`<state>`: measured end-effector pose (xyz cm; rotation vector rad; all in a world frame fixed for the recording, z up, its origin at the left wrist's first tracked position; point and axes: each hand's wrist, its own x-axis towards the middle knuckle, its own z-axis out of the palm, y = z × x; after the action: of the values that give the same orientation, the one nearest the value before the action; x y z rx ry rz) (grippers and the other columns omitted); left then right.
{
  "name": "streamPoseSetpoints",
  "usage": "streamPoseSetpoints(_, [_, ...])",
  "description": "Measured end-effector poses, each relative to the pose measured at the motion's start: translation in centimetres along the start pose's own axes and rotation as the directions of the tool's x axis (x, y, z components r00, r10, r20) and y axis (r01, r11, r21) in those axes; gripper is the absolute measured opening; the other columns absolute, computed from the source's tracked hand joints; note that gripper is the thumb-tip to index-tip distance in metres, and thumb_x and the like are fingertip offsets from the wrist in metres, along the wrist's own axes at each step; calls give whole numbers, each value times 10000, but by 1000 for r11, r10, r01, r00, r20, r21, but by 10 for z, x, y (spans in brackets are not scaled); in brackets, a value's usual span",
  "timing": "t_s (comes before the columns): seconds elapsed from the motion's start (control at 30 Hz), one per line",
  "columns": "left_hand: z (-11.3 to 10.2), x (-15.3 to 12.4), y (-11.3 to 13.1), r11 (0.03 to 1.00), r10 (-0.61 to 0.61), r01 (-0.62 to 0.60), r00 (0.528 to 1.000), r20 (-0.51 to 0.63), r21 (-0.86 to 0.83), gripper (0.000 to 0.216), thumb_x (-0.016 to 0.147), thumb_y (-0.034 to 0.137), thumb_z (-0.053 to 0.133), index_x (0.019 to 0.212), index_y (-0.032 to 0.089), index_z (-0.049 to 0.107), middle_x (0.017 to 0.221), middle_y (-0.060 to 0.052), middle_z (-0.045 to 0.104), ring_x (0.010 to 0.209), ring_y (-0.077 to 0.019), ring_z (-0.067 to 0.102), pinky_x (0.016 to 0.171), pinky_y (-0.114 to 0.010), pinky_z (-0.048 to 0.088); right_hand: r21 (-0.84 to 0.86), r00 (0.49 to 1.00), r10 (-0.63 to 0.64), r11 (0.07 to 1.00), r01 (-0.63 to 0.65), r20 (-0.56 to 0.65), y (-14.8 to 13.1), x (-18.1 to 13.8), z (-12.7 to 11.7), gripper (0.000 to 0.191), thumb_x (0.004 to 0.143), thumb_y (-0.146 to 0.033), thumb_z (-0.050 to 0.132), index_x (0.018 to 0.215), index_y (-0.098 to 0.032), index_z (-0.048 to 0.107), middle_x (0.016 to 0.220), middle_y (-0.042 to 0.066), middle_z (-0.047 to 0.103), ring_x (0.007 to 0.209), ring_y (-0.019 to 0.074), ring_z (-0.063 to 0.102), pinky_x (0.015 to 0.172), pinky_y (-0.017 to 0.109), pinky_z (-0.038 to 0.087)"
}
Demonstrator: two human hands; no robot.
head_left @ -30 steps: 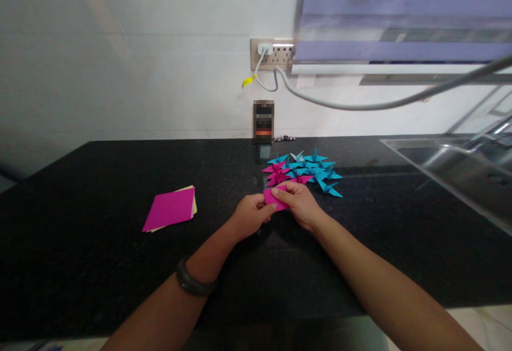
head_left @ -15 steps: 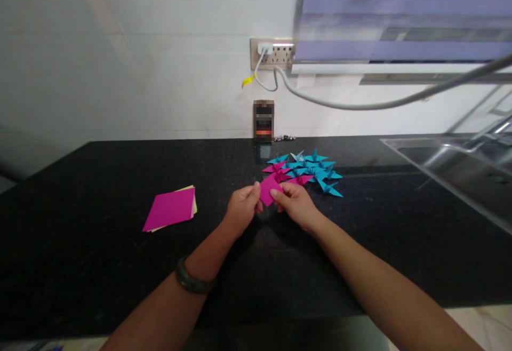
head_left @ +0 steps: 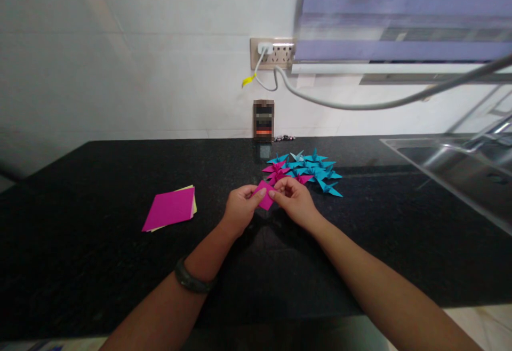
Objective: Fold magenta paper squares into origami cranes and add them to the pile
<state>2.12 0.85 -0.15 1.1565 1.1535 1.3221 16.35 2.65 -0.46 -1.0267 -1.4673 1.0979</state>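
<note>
A small folded magenta paper (head_left: 264,197) is pinched between both my hands just above the black countertop (head_left: 100,265). My left hand (head_left: 239,208) grips its left side with thumb and fingers closed. My right hand (head_left: 294,200) pinches its right edge. Right behind my hands lies a cluster of several folded paper cranes (head_left: 308,172), blue and magenta. A stack of flat square sheets (head_left: 171,208), magenta on top and pale yellow beneath, lies to the left of my left hand.
A small dark box (head_left: 263,120) stands against the white wall. Above it a wall socket (head_left: 274,54) holds a white plug, and a grey cable (head_left: 360,104) runs off to the right. A steel sink (head_left: 460,167) sits at the right.
The folded magenta paper was turned and lowered a little between my fingers, and my two hands have drawn closer together over it. Nothing else moved.
</note>
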Motion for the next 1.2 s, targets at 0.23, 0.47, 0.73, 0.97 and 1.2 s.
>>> streamPoseSetpoints(0.23, [0, 2, -1, 999, -13, 9, 997, -82, -51, 262, 609, 345, 695, 745, 125, 654, 604, -11, 647, 519, -102, 562, 515, -217, 452, 29, 998, -2, 1000, 4, -59, -3, -1, 1, 223, 640, -308, 650, 760, -208, 492, 606, -43, 488, 537, 100, 446, 513, 234, 357])
streamPoseSetpoints(0.47, [2, 1, 1, 996, -48, 44, 998, -50, -83, 271, 591, 317, 707, 767, 138, 603, 651, -16, 662, 562, -110, 598, 512, -203, 468, -10, 999, 20, 1000, -21, -47, -1, -1, 2, 192, 641, -316, 644, 710, -203, 504, 587, -38, 487, 513, 99, 434, 496, 236, 353])
streamPoseSetpoints(0.73, [-1, 3, -4, 997, -46, 44, 998, -37, -61, 255, 629, 321, 680, 784, 137, 596, 659, -13, 657, 566, -102, 598, 523, -200, 469, -95, 999, -23, 995, 19, -43, 1, -3, 2, 144, 665, -308, 623, 707, -203, 534, 604, -21, 508, 544, 116, 451, 535, 249, 372])
streamPoseSetpoints(0.97, [1, 1, 2, 995, -72, 72, 997, 6, -65, 255, 618, 320, 684, 768, 132, 599, 608, -3, 632, 545, -98, 578, 518, -201, 455, -213, 983, -178, 963, 167, -36, 4, -3, -1, 91, 718, -292, 600, 740, -205, 617, 712, 12, 564, 638, 134, 500, 606, 264, 405])
streamPoseSetpoints(1.2, [2, 0, 4, 992, -87, 90, 996, 37, -92, 253, 650, 351, 649, 783, 143, 595, 591, 9, 614, 521, -108, 559, 516, -225, 445, -214, 986, -164, 964, 156, -17, 0, -2, -3, 120, 744, -275, 569, 752, -195, 658, 668, 12, 574, 632, 134, 510, 606, 266, 411])
